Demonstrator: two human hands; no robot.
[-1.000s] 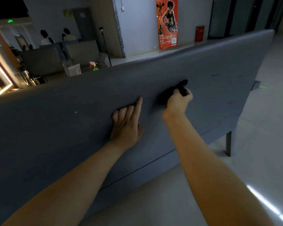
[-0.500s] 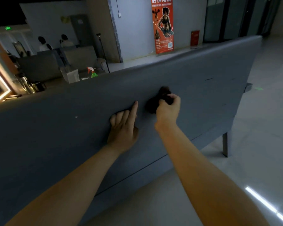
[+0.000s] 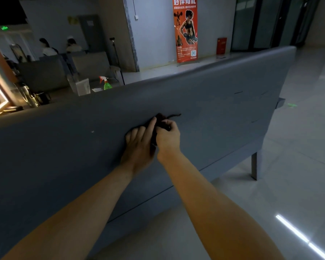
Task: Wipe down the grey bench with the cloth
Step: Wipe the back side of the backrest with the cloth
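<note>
The grey bench [image 3: 223, 113] stretches across the view, its flat back panel facing me. My right hand [image 3: 168, 138] grips a dark bunched cloth [image 3: 160, 121] against that panel. A thin dark strand of the cloth trails off to the right. My left hand [image 3: 139, 147] lies flat on the panel, fingers straight, its index finger touching the cloth right beside the right hand. Most of the cloth is hidden between the two hands.
A green spray bottle [image 3: 106, 83] and a white bag [image 3: 83, 86] stand beyond the bench top at left. A metal bench leg [image 3: 254, 167] meets the glossy floor at right. An orange banner [image 3: 186, 29] hangs on the far wall. Two people sit far back left.
My right hand has dragged the cloth leftward and down along the panel until it meets my left hand. The left hand has stayed flat in the same spot.
</note>
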